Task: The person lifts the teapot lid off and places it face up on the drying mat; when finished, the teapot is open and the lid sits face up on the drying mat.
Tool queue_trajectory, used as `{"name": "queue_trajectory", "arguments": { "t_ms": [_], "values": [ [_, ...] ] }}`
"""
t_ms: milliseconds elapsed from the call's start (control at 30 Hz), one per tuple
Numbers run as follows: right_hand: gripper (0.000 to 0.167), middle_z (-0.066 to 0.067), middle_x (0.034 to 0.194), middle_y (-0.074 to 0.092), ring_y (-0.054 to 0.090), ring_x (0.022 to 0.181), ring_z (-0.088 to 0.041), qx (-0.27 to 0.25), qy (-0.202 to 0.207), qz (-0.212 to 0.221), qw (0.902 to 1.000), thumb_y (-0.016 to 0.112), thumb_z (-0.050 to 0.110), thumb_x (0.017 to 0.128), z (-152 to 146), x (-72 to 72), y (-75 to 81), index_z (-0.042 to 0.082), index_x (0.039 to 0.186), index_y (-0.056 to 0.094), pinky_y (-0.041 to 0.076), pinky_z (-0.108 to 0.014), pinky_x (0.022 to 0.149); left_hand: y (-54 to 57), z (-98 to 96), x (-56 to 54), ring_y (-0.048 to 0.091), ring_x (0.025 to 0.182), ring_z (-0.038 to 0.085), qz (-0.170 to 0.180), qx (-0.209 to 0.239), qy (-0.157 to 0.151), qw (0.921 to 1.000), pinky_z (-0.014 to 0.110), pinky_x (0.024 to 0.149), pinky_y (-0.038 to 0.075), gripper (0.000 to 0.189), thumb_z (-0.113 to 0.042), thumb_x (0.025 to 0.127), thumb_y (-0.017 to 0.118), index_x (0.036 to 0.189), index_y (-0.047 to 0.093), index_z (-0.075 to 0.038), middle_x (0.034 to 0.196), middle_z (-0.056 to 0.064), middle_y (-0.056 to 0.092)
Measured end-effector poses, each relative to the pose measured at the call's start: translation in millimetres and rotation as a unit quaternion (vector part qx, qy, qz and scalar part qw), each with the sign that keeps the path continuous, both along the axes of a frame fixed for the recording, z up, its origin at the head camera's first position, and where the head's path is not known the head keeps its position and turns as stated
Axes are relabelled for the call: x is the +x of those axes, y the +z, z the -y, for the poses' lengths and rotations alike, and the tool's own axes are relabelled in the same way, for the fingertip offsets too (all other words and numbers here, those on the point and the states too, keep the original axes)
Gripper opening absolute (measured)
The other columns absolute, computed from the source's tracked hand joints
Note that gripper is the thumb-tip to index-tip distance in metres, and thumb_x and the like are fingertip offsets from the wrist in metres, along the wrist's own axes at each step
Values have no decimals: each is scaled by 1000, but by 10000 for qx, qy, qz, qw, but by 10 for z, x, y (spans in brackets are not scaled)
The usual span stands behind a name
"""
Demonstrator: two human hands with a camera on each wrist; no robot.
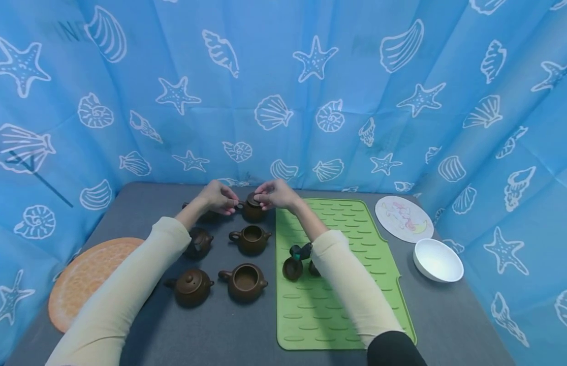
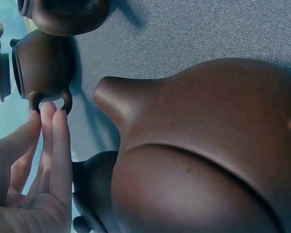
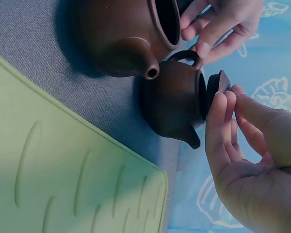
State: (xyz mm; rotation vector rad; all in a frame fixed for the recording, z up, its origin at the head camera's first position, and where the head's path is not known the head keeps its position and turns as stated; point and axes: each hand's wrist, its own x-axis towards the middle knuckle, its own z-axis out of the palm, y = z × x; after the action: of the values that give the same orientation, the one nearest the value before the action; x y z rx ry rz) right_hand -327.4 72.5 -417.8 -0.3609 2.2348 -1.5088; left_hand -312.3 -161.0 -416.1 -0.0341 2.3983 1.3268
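At the far side of the table stands a small brown teapot [image 1: 253, 213]. My left hand [image 1: 218, 197] pinches its loop handle between thumb and fingertips, as the left wrist view shows. My right hand [image 1: 278, 194] pinches a brown lid [image 3: 214, 86] over the teapot's mouth; in the right wrist view a narrow gap separates lid and rim. Nearer stand two lidless brown teapots, one in the middle [image 1: 252, 240] and one in front [image 1: 245, 282]. To their left are a front lidded teapot [image 1: 191, 288], another teapot [image 1: 199, 242], and a third lidded one [image 2: 199, 107] partly behind my left hand.
Right of the teapots lies a green ridged mat [image 1: 338, 315] with a brown lid [image 1: 292, 269] and another lid [image 1: 314, 269] partly behind my right arm. A white bowl [image 1: 438, 260] and a round printed plate [image 1: 404, 218] are at the right. An orange round mat [image 1: 91, 269] lies left.
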Motion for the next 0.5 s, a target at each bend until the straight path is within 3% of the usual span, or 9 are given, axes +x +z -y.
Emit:
{"name": "queue_trajectory", "arguments": {
  "t_ms": [167, 267, 333, 400, 500],
  "values": [
    [27, -12, 109, 69, 70, 75, -12, -54, 123, -163, 9998, 71, 8, 105, -87, 27, 81, -6, 128, 70, 65, -53, 97, 10, -2, 13, 82, 99, 33, -16, -35, -17, 10000, 48, 97, 66, 23, -5, 105, 70, 125, 74, 6, 114, 23, 77],
    [27, -16, 121, 68, 72, 77, -15, -130, 160, -187, 9996, 71, 9, 106, -153, 56, 153, -5, 129, 70, 68, -44, 90, 15, 1, 20, 82, 96, 31, -45, -49, -31, 10000, 47, 96, 67, 23, -5, 105, 70, 124, 74, 7, 115, 24, 78],
    [28, -18, 122, 69, 74, 82, -23, -223, 205, -192, 9994, 70, 9, 106, -206, 85, 207, -5, 130, 69, 69, -37, 84, 14, 6, 24, 82, 92, 29, -85, -54, -53, 9999, 46, 94, 67, 22, -4, 104, 70, 124, 74, 7, 115, 24, 78],
    [27, -17, 120, 70, 74, 84, -23, -229, 271, -256, 9990, 70, 10, 106, -270, 111, 252, -3, 129, 69, 68, -31, 79, 17, 9, 27, 81, 88, 25, -108, -61, -76, 9999, 45, 92, 68, 21, -3, 104, 70, 123, 74, 7, 115, 24, 78],
    [25, -15, 116, 70, 74, 84, -21, -143, 427, -431, 9981, 68, 12, 108, -377, 156, 309, -2, 129, 68, 68, -35, 82, 24, 9, 29, 81, 85, 23, -124, -63, -113, 9998, 45, 92, 68, 21, -4, 105, 70, 123, 74, 7, 116, 25, 77]
  ]
}}
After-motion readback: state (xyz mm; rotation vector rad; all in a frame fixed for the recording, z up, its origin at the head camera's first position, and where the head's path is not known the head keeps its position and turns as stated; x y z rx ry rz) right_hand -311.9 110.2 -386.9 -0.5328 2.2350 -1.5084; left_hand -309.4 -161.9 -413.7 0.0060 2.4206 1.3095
